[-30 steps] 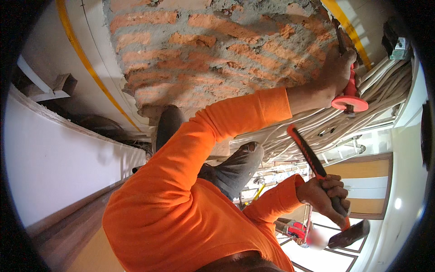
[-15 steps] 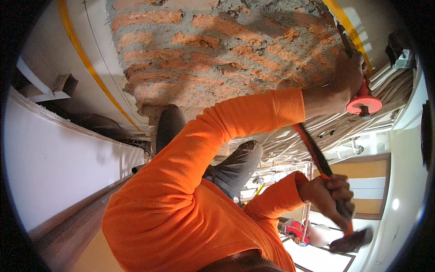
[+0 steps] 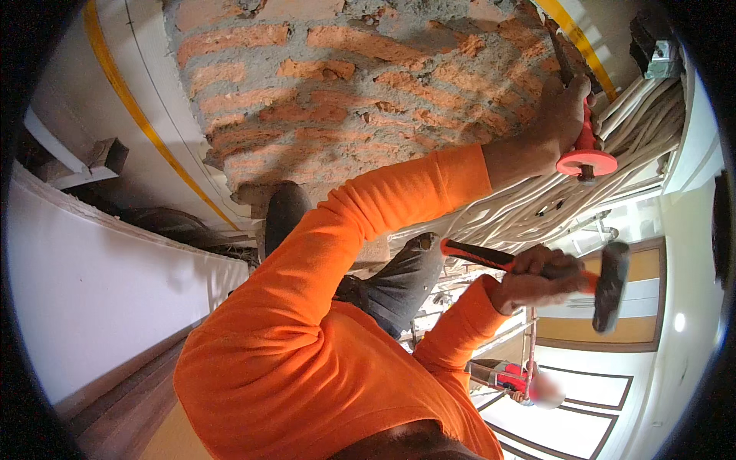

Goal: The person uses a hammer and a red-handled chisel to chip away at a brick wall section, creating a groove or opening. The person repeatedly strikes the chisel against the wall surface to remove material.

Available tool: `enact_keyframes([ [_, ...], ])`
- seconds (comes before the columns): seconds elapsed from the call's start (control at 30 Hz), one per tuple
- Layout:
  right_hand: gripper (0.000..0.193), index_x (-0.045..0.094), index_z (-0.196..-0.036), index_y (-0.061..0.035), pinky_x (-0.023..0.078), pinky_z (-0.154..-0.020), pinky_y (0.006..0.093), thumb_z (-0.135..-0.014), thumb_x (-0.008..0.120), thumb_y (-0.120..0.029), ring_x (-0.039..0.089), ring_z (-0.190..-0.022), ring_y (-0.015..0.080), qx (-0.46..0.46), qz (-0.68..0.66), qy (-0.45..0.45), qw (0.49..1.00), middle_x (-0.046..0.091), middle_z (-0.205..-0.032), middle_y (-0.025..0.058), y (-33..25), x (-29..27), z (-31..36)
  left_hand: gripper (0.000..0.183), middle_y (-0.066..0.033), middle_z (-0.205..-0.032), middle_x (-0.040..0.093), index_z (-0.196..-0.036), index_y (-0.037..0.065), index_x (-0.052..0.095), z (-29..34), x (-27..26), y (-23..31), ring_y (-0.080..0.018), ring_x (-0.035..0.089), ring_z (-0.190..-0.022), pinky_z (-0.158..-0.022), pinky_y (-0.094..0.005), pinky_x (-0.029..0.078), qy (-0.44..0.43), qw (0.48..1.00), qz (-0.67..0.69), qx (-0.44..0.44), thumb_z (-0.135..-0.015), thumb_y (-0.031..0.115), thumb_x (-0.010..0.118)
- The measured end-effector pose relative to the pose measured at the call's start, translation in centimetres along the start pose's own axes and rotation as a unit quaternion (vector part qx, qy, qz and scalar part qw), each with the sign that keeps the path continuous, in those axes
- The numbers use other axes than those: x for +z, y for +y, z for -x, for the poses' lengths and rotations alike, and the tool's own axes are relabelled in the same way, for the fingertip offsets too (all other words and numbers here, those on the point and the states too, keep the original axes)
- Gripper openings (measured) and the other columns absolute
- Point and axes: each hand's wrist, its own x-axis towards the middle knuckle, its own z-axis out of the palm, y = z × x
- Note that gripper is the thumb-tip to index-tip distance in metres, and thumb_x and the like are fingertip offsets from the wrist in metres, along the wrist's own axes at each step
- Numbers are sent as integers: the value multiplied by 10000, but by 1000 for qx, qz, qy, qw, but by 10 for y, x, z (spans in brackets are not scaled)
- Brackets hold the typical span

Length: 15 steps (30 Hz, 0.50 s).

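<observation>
My left hand (image 3: pixel 563 111) is closed around a chisel (image 3: pixel 586 162) with a round red hand guard. The chisel's blade reaches up to the broken right edge of the exposed brick wall (image 3: pixel 353 107), and its struck end sticks out below the guard. Under it, my right hand (image 3: pixel 540 277) grips a hammer (image 3: pixel 612 287) by its black and red handle. The hammer lies nearly level, its slightly blurred dark head to the right of my fist, apart from the chisel. Whether the blade tip touches brick or mortar is hard to make out.
Bundled pale cables (image 3: pixel 529 207) run beside the chisel, below a metal box (image 3: pixel 661 60). Yellow strips (image 3: pixel 142 115) border the brick area. My bent knee (image 3: pixel 406 280) is near the hammer's handle end. Another person in red (image 3: pixel 512 378) is farther off at the lower right.
My right hand has raised and turned the hammer: its head has come up from the lower right towards the chisel. The chisel and my left hand appear slightly farther left as the view shifts.
</observation>
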Motion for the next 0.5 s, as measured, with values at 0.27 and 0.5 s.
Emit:
enact_keyframes([
  [0.27, 635, 397, -678, -156, 302, -345, 283, -868, 281, -751, 232, -331, 97, -190, -119, 78, 971, 274, -434, -12, -50, 10, -17, 275, -54, -606, 452, -837, 75, 413, -27, 2, -10, -171, 482, -446, -387, -330, 418, -32, 997, 37, 58, -948, 326, 409],
  [0.5, 428, 474, -794, -92, 386, -346, 304, -938, 434, -493, 421, -366, 144, -151, 197, -71, 966, 467, -524, 13, 45, 7, -31, 294, -53, -605, 452, -799, 61, 413, -24, 10, -9, -184, 487, -444, -394, -340, 422, 0, 990, -39, 135, -956, 308, 380],
])
